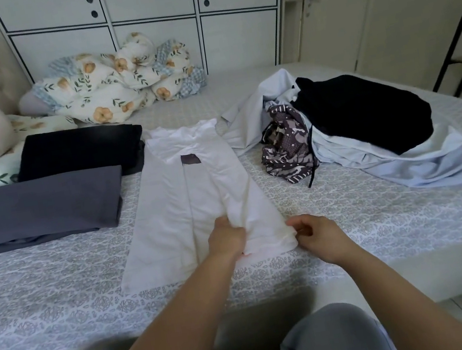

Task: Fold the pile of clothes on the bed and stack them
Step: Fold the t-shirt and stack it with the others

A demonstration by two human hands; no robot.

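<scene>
Gripping the near hem of the white shirt (197, 198), both hands are on the cloth: the left hand (227, 241) has its fingers curled into a bunch of fabric near the middle of the hem, and the right hand (317, 235) pinches the hem's right corner. The shirt lies flat and long on the bed (343, 247), collar away from the person, sides already turned in so it makes a narrow strip — a sensible shape for the next fold, I'd say, bottom up toward the collar. Holding both ends of the hem should keep that edge straight as it lifts. Left of the shirt sit the finished pieces, a grey folded cloth (36, 207) and a black folded one (79, 154) behind it. Right of the shirt waits the unfolded pile (353, 130), so plenty is left.
</scene>
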